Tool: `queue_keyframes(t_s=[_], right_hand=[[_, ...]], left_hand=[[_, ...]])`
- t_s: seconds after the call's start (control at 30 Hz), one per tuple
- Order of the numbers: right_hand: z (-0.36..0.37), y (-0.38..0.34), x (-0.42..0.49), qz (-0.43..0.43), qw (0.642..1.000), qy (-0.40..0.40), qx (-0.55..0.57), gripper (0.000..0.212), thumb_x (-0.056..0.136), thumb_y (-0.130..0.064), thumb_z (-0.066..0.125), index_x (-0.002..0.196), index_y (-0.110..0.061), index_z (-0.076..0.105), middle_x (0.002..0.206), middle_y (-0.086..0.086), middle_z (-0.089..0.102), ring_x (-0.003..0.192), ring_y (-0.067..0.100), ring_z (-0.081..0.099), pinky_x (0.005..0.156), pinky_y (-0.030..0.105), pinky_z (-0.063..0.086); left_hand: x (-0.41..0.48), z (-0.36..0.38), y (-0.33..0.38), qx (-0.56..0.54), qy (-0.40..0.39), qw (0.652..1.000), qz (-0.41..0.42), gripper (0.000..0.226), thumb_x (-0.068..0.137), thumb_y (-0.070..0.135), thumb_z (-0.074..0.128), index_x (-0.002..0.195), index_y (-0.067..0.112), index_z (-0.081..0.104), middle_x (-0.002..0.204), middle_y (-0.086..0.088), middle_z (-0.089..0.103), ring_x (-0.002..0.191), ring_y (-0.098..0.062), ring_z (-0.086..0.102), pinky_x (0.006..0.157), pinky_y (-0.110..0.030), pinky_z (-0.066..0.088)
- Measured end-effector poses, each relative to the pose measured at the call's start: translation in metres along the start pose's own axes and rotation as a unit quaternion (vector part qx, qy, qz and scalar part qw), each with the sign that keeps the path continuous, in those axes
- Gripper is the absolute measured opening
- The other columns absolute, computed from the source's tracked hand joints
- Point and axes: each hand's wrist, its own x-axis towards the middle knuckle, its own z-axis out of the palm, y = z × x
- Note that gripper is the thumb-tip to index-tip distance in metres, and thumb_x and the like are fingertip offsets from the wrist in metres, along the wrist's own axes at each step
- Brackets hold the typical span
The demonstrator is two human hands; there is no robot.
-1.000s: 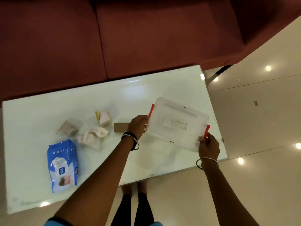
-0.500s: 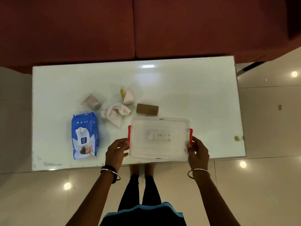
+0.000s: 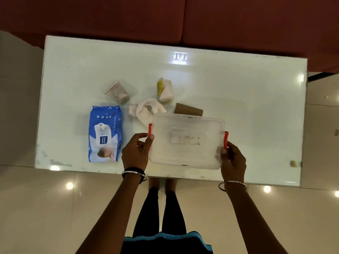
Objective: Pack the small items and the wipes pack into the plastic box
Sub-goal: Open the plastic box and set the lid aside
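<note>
The plastic box (image 3: 187,142) sits at the near edge of the white table (image 3: 238,92), lid on; its clear walls are too hazy to show any contents, and a worn label on the lid is unreadable. It covers the near edges of one white cloth (image 3: 145,109) and one brown cardboard piece (image 3: 189,111) just behind it. Farther behind the box lie one yellow-and-white packet (image 3: 164,88) and one small clear bag (image 3: 118,92), contents unclear. One blue wipes pack (image 3: 105,133) lies left of the box. The left hand (image 3: 136,153) pinches the box's left red latch; the right hand (image 3: 232,161) curls around its right end.
</note>
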Motion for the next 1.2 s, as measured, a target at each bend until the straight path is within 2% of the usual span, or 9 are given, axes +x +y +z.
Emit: queue_keyframes(t_s=[0.27, 0.37, 0.63, 0.73, 0.83, 0.93, 1.03, 1.13, 1.2], right_hand=[[0.010, 0.007, -0.009, -0.050, 0.998, 0.031, -0.017, 0.035, 0.101, -0.020, 0.050, 0.134, -0.013, 0.059, 0.126, 0.009, 0.068, 0.116, 0.025, 0.062, 0.101, 0.042, 0.050], [0.014, 0.008, -0.011, -0.078, 0.994, 0.064, -0.031, 0.034, 0.101, -0.012, 0.050, 0.134, -0.010, 0.059, 0.127, 0.012, 0.067, 0.114, 0.020, 0.061, 0.096, 0.029, 0.046], [0.023, 0.009, -0.006, -0.078, 0.986, 0.127, -0.078, 0.032, 0.098, -0.006, 0.044, 0.122, -0.005, 0.065, 0.107, 0.016, 0.073, 0.092, 0.029, 0.066, 0.077, 0.014, 0.040], [0.025, 0.012, 0.008, 0.015, 0.988, 0.137, -0.065, 0.031, 0.098, -0.004, 0.042, 0.113, -0.006, 0.068, 0.100, 0.019, 0.072, 0.087, 0.034, 0.064, 0.075, 0.027, 0.043], [0.025, 0.015, 0.022, 0.118, 0.989, 0.060, 0.068, 0.031, 0.097, 0.001, 0.039, 0.106, 0.003, 0.069, 0.088, 0.022, 0.065, 0.078, 0.033, 0.054, 0.076, 0.047, 0.050], [0.018, 0.014, 0.024, 0.191, 0.969, -0.007, 0.155, 0.023, 0.093, 0.004, 0.045, 0.099, 0.013, 0.066, 0.073, 0.012, 0.056, 0.067, 0.024, 0.047, 0.059, 0.032, 0.046], [0.007, 0.010, 0.033, 0.290, 0.920, -0.090, 0.247, 0.025, 0.093, -0.001, 0.054, 0.083, -0.007, 0.076, 0.060, 0.003, 0.067, 0.051, 0.013, 0.062, 0.047, 0.019, 0.052], [0.000, 0.008, 0.042, 0.362, 0.880, -0.114, 0.286, 0.018, 0.094, -0.001, 0.056, 0.096, -0.009, 0.072, 0.076, 0.005, 0.071, 0.068, 0.016, 0.067, 0.051, 0.019, 0.057], [-0.002, 0.007, 0.042, 0.350, 0.906, -0.101, 0.213, 0.020, 0.089, 0.006, 0.059, 0.101, -0.005, 0.070, 0.086, 0.013, 0.068, 0.072, 0.020, 0.063, 0.058, 0.025, 0.059]], left_hand=[[0.002, 0.017, -0.012, 0.094, 0.079, 0.986, 0.116, 0.028, 0.095, 0.033, 0.053, 0.105, 0.015, 0.072, 0.088, -0.002, 0.076, 0.073, -0.019, 0.068, 0.063, -0.031, 0.055], [0.007, 0.021, -0.018, 0.064, 0.087, 0.993, 0.056, 0.022, 0.096, 0.021, 0.053, 0.099, 0.011, 0.072, 0.085, -0.004, 0.075, 0.075, -0.024, 0.069, 0.067, -0.033, 0.056], [0.030, 0.024, -0.040, -0.084, -0.107, 0.986, -0.100, 0.028, 0.099, 0.031, 0.046, 0.092, 0.013, 0.067, 0.083, -0.011, 0.068, 0.073, -0.023, 0.065, 0.063, -0.038, 0.061], [0.033, 0.025, -0.044, -0.119, -0.135, 0.978, -0.107, 0.024, 0.099, 0.025, 0.046, 0.083, 0.020, 0.064, 0.076, -0.003, 0.064, 0.069, -0.015, 0.062, 0.052, -0.028, 0.058], [0.034, 0.025, -0.046, -0.169, -0.155, 0.965, -0.125, 0.021, 0.098, 0.022, 0.048, 0.089, 0.023, 0.067, 0.081, -0.003, 0.067, 0.074, -0.018, 0.064, 0.056, -0.031, 0.057], [0.036, 0.023, -0.047, -0.189, -0.170, 0.959, -0.126, 0.023, 0.098, 0.020, 0.050, 0.085, 0.028, 0.067, 0.080, 0.001, 0.068, 0.070, -0.013, 0.066, 0.053, -0.029, 0.057], [0.036, 0.021, -0.045, -0.197, -0.184, 0.955, -0.124, 0.025, 0.098, 0.018, 0.050, 0.083, 0.029, 0.067, 0.075, 0.005, 0.069, 0.062, -0.005, 0.068, 0.049, -0.025, 0.057], [0.037, 0.019, -0.043, -0.203, -0.197, 0.951, -0.127, 0.025, 0.098, 0.017, 0.049, 0.085, 0.027, 0.068, 0.076, 0.003, 0.070, 0.062, -0.007, 0.068, 0.051, -0.027, 0.058], [0.038, 0.018, -0.043, -0.204, -0.206, 0.949, -0.125, 0.024, 0.099, 0.017, 0.048, 0.087, 0.025, 0.068, 0.078, 0.000, 0.070, 0.063, -0.009, 0.069, 0.053, -0.029, 0.058]])
